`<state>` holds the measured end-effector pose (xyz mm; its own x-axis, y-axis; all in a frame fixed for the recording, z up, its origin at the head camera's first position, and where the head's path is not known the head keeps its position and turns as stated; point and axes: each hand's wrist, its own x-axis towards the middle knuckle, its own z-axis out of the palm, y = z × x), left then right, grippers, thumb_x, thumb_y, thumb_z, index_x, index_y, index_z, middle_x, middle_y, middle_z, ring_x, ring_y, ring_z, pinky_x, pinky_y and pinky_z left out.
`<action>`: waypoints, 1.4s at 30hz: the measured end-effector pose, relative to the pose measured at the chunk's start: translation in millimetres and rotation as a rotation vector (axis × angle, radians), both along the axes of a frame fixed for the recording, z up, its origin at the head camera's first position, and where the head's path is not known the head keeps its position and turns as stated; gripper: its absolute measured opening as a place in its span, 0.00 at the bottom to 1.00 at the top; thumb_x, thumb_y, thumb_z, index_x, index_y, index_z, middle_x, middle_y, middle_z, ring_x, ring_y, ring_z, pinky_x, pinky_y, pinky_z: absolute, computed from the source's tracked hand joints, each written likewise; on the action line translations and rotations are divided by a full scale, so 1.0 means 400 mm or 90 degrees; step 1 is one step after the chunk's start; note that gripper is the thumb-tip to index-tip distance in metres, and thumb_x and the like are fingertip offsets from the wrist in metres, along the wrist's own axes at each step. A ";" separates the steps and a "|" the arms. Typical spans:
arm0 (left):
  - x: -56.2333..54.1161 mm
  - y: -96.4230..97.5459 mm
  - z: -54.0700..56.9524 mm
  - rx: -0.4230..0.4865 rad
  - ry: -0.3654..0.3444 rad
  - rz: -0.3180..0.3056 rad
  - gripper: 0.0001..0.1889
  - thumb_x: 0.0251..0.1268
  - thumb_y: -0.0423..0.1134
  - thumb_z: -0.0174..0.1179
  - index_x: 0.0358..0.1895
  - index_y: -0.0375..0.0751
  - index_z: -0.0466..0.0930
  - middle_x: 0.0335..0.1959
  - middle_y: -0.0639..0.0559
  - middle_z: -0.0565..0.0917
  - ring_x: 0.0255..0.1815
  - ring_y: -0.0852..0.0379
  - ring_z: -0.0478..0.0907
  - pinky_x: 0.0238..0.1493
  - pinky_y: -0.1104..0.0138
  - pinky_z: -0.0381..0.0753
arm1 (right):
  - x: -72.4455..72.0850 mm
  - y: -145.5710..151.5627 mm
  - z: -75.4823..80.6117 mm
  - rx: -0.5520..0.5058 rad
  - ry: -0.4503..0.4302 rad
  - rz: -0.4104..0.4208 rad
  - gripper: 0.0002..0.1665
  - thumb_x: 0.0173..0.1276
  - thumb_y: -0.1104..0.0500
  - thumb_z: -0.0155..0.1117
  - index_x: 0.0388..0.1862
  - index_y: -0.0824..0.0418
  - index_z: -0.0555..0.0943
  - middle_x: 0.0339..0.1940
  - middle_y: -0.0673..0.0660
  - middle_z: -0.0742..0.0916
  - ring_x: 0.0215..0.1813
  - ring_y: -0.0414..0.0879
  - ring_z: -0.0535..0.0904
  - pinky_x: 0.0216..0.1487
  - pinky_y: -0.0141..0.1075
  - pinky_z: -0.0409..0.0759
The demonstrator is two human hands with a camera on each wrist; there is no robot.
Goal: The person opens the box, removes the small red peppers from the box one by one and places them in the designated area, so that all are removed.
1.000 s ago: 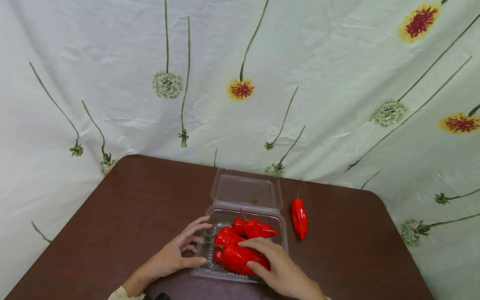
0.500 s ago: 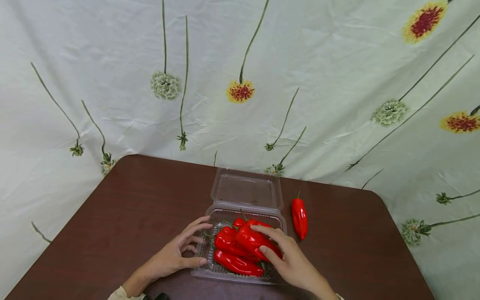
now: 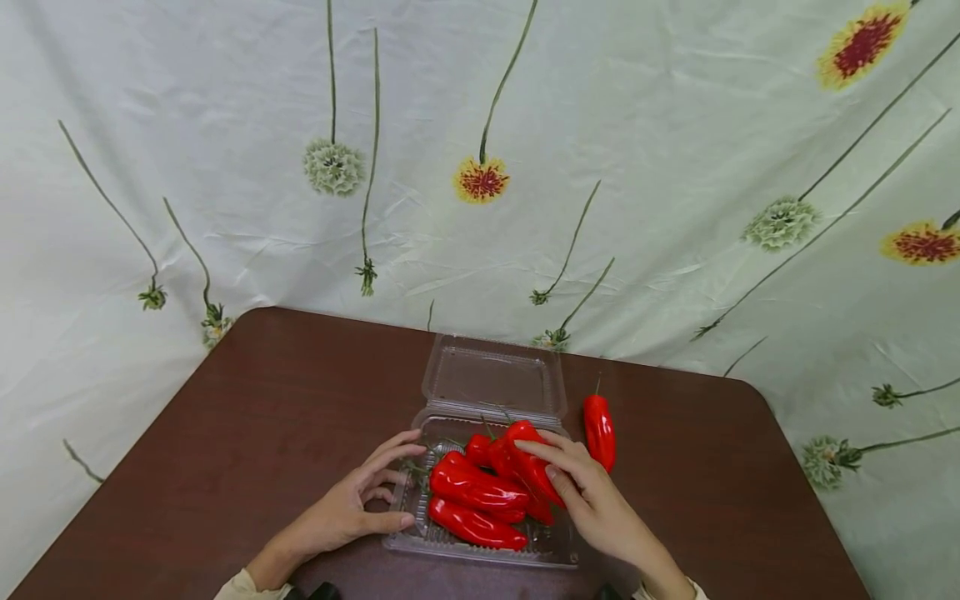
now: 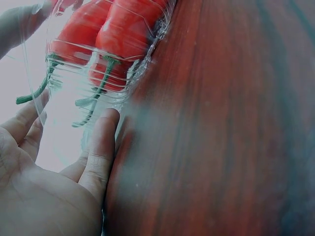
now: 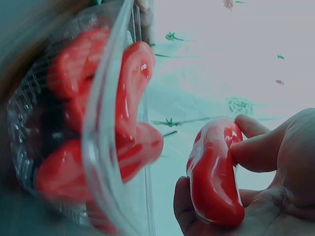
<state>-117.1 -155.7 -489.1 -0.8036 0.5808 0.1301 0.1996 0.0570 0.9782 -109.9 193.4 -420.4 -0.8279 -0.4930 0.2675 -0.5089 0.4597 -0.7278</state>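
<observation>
My right hand (image 3: 600, 504) holds a red pepper (image 3: 534, 467) between thumb and fingers, over the right side of a clear plastic clamshell box (image 3: 480, 551). In the right wrist view the gripped pepper (image 5: 214, 179) is outside the box wall. Several more red peppers lie in the box, including a long one (image 3: 477, 527) at the front and another (image 3: 476, 483) behind it. My left hand (image 3: 341, 508) rests at the box's left side, thumb and fingers spread along the edge. Green stems (image 4: 98, 91) point toward that hand in the left wrist view.
The clear lid (image 3: 491, 379) lies folded back behind the box. One red pepper (image 3: 599, 432) lies on the dark brown table (image 3: 300, 400), right of the box. A flower-printed cloth (image 3: 637, 125) hangs behind the table.
My right hand has lifted a pepper from the front of the pile and moved it back and right. The front pepper beneath is uncovered. The left hand stays in place.
</observation>
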 end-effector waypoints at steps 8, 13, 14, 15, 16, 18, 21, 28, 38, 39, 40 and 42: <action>-0.002 0.002 0.004 -0.008 0.001 -0.001 0.37 0.65 0.30 0.65 0.76 0.39 0.58 0.82 0.44 0.46 0.60 0.46 0.75 0.49 0.65 0.78 | -0.020 0.036 -0.006 -0.013 -0.042 -0.064 0.26 0.78 0.59 0.55 0.72 0.42 0.71 0.73 0.52 0.73 0.75 0.59 0.65 0.63 0.62 0.72; -0.002 0.001 0.000 -0.005 0.004 0.000 0.37 0.65 0.30 0.65 0.76 0.39 0.59 0.82 0.46 0.47 0.60 0.47 0.75 0.49 0.65 0.77 | -0.032 0.055 -0.011 -0.031 -0.039 -0.079 0.26 0.78 0.61 0.55 0.72 0.45 0.71 0.71 0.54 0.73 0.69 0.55 0.70 0.60 0.42 0.79; -0.002 0.001 -0.001 -0.005 0.004 0.000 0.37 0.65 0.30 0.65 0.76 0.39 0.59 0.82 0.46 0.47 0.60 0.47 0.75 0.49 0.65 0.77 | -0.035 0.058 -0.012 -0.036 -0.039 -0.079 0.26 0.78 0.61 0.55 0.72 0.46 0.71 0.71 0.54 0.74 0.67 0.55 0.71 0.59 0.40 0.79; -0.002 0.001 -0.001 -0.005 0.004 0.001 0.37 0.65 0.30 0.65 0.76 0.39 0.59 0.82 0.46 0.47 0.60 0.47 0.75 0.49 0.65 0.77 | -0.037 0.061 -0.013 -0.040 -0.038 -0.078 0.26 0.78 0.61 0.55 0.72 0.47 0.71 0.71 0.54 0.74 0.67 0.55 0.71 0.59 0.39 0.79; -0.002 0.001 -0.002 -0.005 0.004 0.001 0.37 0.65 0.30 0.65 0.76 0.39 0.59 0.82 0.46 0.47 0.60 0.47 0.75 0.49 0.65 0.77 | -0.039 0.064 -0.013 -0.043 -0.039 -0.080 0.26 0.78 0.62 0.55 0.72 0.47 0.71 0.71 0.54 0.74 0.67 0.55 0.71 0.58 0.39 0.79; -0.002 0.000 -0.002 -0.006 0.001 0.003 0.37 0.65 0.30 0.65 0.76 0.40 0.59 0.82 0.46 0.47 0.60 0.47 0.75 0.49 0.65 0.77 | -0.042 0.069 -0.013 -0.042 -0.037 -0.085 0.26 0.78 0.62 0.55 0.72 0.46 0.71 0.70 0.54 0.74 0.67 0.55 0.71 0.58 0.40 0.80; -0.001 0.000 -0.001 -0.009 -0.001 0.006 0.37 0.65 0.30 0.65 0.76 0.40 0.59 0.81 0.46 0.47 0.60 0.48 0.75 0.49 0.65 0.77 | -0.049 0.074 -0.014 -0.040 -0.031 -0.099 0.26 0.78 0.62 0.55 0.71 0.46 0.72 0.70 0.54 0.74 0.66 0.54 0.72 0.58 0.40 0.80; 0.000 -0.001 -0.001 -0.010 -0.002 0.006 0.37 0.66 0.30 0.65 0.76 0.40 0.59 0.82 0.45 0.47 0.59 0.48 0.75 0.49 0.65 0.77 | -0.067 0.092 -0.007 -0.040 -0.032 -0.141 0.26 0.77 0.64 0.55 0.70 0.48 0.72 0.69 0.56 0.73 0.63 0.53 0.72 0.52 0.38 0.80; 0.001 -0.001 0.000 0.000 0.008 0.002 0.37 0.65 0.29 0.65 0.76 0.39 0.59 0.81 0.44 0.47 0.59 0.46 0.75 0.49 0.66 0.77 | -0.102 0.134 0.018 -0.069 -0.046 -0.210 0.26 0.77 0.65 0.55 0.71 0.53 0.73 0.66 0.58 0.74 0.55 0.49 0.66 0.52 0.41 0.75; 0.001 -0.001 0.000 0.000 0.009 0.002 0.37 0.65 0.29 0.65 0.76 0.39 0.59 0.81 0.44 0.47 0.59 0.46 0.75 0.49 0.66 0.77 | -0.104 0.140 0.019 -0.074 -0.055 -0.213 0.26 0.77 0.65 0.55 0.71 0.53 0.72 0.66 0.59 0.74 0.54 0.49 0.67 0.50 0.39 0.76; 0.001 -0.001 -0.001 0.000 0.010 0.001 0.37 0.65 0.29 0.65 0.76 0.39 0.59 0.81 0.44 0.47 0.59 0.46 0.75 0.49 0.65 0.77 | -0.105 0.146 0.018 -0.080 -0.066 -0.217 0.26 0.77 0.65 0.54 0.72 0.54 0.72 0.66 0.59 0.73 0.53 0.50 0.67 0.48 0.37 0.78; 0.001 -0.001 -0.001 0.001 0.012 0.000 0.37 0.65 0.29 0.65 0.76 0.38 0.58 0.81 0.43 0.47 0.59 0.45 0.75 0.49 0.65 0.77 | -0.108 0.158 0.015 -0.092 -0.088 -0.223 0.26 0.77 0.65 0.54 0.72 0.55 0.71 0.67 0.61 0.72 0.53 0.51 0.68 0.45 0.35 0.79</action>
